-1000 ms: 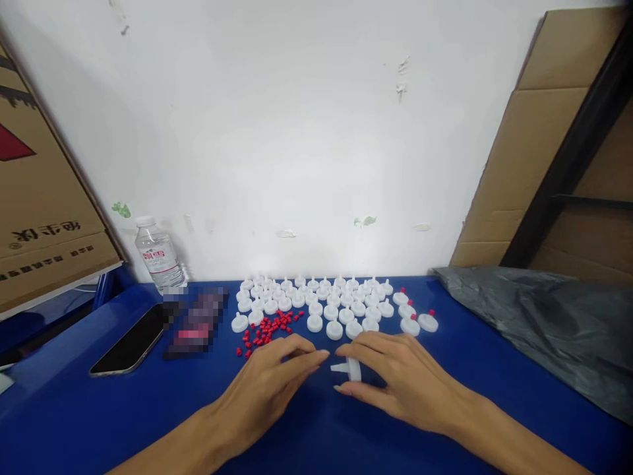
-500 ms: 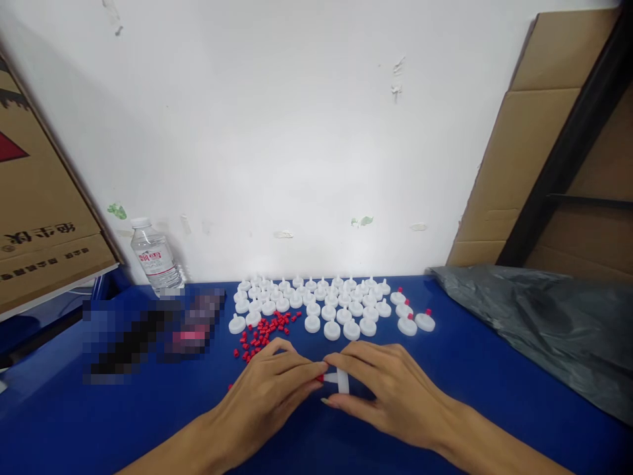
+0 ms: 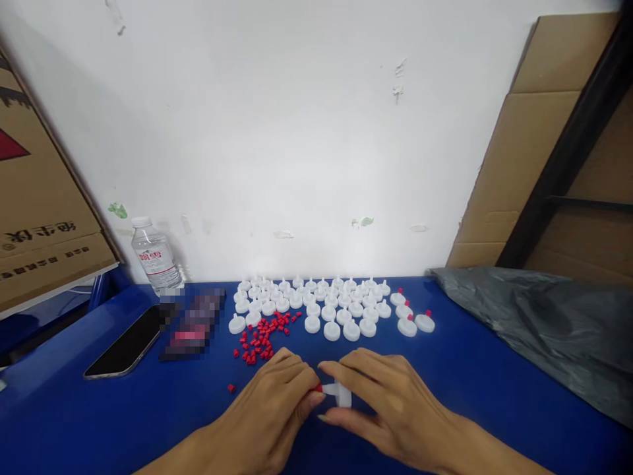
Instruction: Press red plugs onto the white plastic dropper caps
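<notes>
Left grip (image 3: pixel 277 402) and right grip (image 3: pixel 380 396), both pinched, fingertips together.

A single head-worn camera looked forward and down over the blue table (image 3: pixel 445 369) toward the white wall (image 3: pixel 297 132). It sat close above the left hand (image 3: pixel 277 402) and right hand (image 3: pixel 380 396), near the bottom edge.
</notes>
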`<state>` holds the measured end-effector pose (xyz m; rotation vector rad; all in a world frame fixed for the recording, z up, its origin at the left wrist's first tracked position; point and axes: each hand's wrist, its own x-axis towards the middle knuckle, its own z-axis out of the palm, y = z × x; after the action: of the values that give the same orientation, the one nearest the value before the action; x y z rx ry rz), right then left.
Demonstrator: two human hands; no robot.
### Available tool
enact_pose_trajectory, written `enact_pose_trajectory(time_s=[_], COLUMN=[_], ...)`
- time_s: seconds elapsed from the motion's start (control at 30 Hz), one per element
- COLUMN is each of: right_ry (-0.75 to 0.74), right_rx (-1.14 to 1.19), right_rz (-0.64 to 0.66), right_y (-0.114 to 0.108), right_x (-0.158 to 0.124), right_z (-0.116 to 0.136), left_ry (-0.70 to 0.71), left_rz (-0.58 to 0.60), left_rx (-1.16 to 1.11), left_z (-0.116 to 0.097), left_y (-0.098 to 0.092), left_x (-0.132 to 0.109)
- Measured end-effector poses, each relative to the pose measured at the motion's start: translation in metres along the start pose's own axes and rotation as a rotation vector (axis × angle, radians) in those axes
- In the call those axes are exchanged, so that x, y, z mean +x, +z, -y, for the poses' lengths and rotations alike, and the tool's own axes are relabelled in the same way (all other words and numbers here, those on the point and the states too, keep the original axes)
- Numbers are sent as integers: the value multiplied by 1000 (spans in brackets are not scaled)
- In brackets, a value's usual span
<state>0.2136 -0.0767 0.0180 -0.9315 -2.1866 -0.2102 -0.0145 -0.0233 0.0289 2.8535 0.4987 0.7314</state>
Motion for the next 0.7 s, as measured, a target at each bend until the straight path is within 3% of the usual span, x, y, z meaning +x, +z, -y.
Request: enact_pose_trajectory(time_s=[0.27, 0.53, 0.7], right_ry=[-18, 8, 59], right_rx=[13, -28, -37], right_rz=[11, 96, 53], right_y=[4, -1, -2], right_x=[-3, 5, 7], right_z=[0, -2, -9], left_ry=[33, 27, -79], left_rz=[-138, 56, -96], left_rx=[19, 102, 115], left_z=[1, 6, 20], left_y=[6, -1, -11], left_x=[-8, 3, 5])
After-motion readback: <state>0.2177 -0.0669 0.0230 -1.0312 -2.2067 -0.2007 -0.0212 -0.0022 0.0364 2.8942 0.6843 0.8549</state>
